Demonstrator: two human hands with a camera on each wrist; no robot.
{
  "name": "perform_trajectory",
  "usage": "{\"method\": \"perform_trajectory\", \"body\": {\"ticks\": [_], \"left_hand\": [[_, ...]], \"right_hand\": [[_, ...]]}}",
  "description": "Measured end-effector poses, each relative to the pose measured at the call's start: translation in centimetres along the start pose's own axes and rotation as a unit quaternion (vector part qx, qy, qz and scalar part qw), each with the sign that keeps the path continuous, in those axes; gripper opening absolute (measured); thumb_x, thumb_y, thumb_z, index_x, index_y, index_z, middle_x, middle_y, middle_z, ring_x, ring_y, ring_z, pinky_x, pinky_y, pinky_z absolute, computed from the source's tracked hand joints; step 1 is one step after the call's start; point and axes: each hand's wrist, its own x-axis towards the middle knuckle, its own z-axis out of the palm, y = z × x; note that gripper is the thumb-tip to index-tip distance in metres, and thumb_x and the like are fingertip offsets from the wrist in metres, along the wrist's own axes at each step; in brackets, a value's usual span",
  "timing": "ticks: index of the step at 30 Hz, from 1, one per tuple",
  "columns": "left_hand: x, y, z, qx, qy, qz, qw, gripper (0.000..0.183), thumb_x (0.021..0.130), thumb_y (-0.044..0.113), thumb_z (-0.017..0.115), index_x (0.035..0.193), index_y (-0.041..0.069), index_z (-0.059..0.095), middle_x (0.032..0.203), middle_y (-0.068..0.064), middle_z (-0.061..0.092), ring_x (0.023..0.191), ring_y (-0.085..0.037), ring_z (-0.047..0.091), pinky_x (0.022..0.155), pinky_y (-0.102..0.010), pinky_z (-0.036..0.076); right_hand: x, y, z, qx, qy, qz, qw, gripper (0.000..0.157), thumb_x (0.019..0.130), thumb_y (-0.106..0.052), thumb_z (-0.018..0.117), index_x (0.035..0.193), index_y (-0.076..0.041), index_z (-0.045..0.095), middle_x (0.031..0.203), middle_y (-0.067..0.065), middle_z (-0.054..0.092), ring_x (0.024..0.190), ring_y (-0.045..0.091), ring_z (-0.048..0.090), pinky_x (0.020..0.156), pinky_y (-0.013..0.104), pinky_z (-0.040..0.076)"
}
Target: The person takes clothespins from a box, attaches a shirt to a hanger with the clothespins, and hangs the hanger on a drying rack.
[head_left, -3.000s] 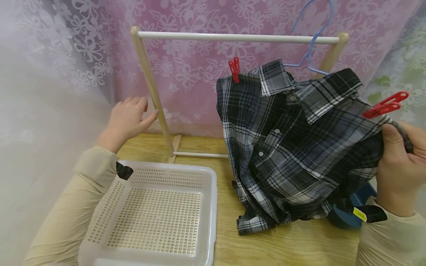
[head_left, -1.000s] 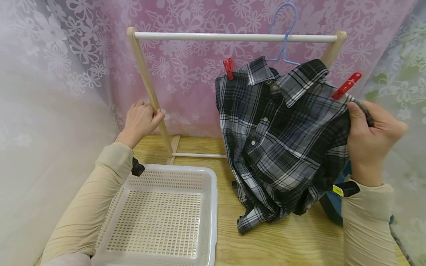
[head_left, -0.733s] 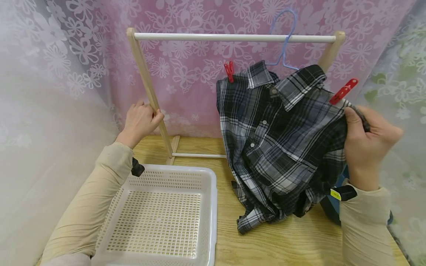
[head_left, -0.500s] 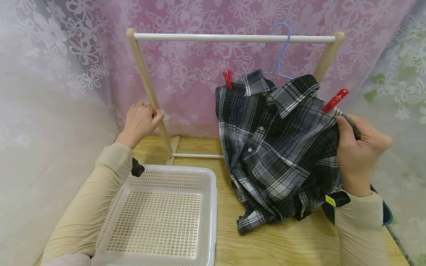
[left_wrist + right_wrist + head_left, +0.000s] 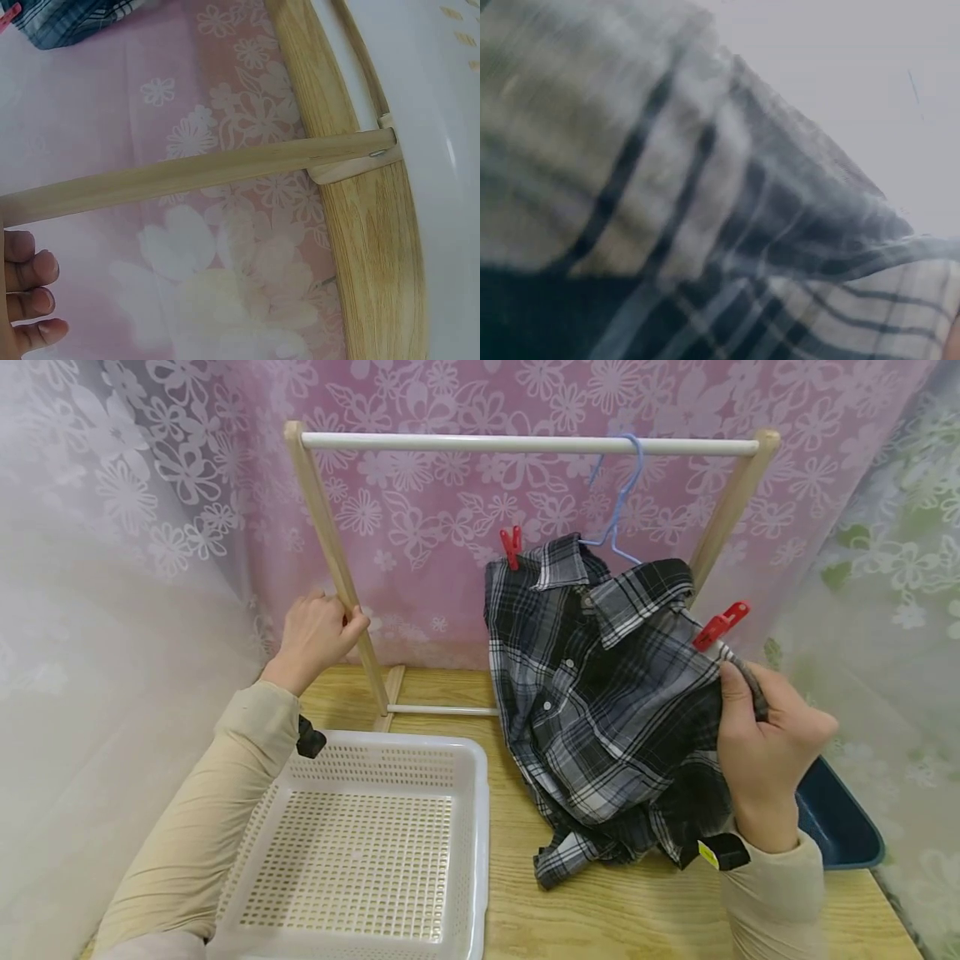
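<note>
A dark plaid shirt (image 5: 585,743) hangs on a blue hanger (image 5: 621,514), one red clothespin (image 5: 512,548) at its left shoulder and another red clothespin (image 5: 722,625) at the right. The hanger's hook straddles the white top rod of the wooden drying rack (image 5: 450,442), its tip showing behind the rod. My right hand (image 5: 772,747) pinches the shirt's right shoulder between thumb and fingers. At the rack's left post, my left hand (image 5: 318,635) grips the wood, thumb across its front. The right wrist view is filled by blurred plaid cloth (image 5: 705,187).
A white perforated basket (image 5: 480,810) stands at the front left of the wooden table (image 5: 600,918). Behind the right forearm is a dark blue basin (image 5: 840,814). A pink floral curtain (image 5: 420,585) hangs behind the rack.
My right hand has lowered the shirt and hanger, moving leftward, and the hook has come down to the rod. My left hand first moved onto the post and has since stayed there.
</note>
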Motion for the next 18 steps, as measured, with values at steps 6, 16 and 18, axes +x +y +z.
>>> {"method": "perform_trajectory", "body": {"ticks": [6, 16, 18], "left_hand": [[0.1, 0.2, -0.1, -0.007, -0.013, -0.004, 0.9999, 0.043, 0.095, 0.026, 0.045, 0.055, 0.012, 0.048, 0.049, -0.004, 0.042, 0.056, -0.027, 0.038, 0.046, -0.035, 0.03], [0.0, 0.0, -0.2, -0.016, -0.037, -0.015, 0.9991, 0.047, 0.098, 0.026, 0.043, 0.053, 0.013, 0.044, 0.05, -0.002, 0.035, 0.05, -0.023, 0.035, 0.042, -0.032, 0.027], [-0.1, 0.0, -0.3, -0.019, -0.054, -0.02, 0.9982, 0.046, 0.099, 0.028, 0.042, 0.055, 0.013, 0.045, 0.051, -0.002, 0.035, 0.048, -0.021, 0.034, 0.041, -0.031, 0.026]], "right_hand": [[-1.0, -2.1, -1.1, 0.045, -0.068, 0.032, 0.996, 0.019, 0.092, -0.002, 0.064, 0.088, 0.015, 0.069, 0.08, -0.016, 0.063, 0.063, -0.003, 0.051, 0.06, 0.012, 0.037], [-2.3, -3.1, -3.8, 0.081, -0.244, 0.012, 0.966, 0.013, 0.093, 0.003, 0.06, 0.101, 0.011, 0.065, 0.07, -0.006, 0.047, 0.062, 0.001, 0.041, 0.055, 0.016, 0.029], [-2.4, -3.2, -4.1, 0.084, -0.253, 0.003, 0.964, 0.01, 0.094, 0.002, 0.059, 0.098, 0.01, 0.064, 0.067, -0.005, 0.042, 0.06, 0.001, 0.04, 0.054, 0.017, 0.028]]}}
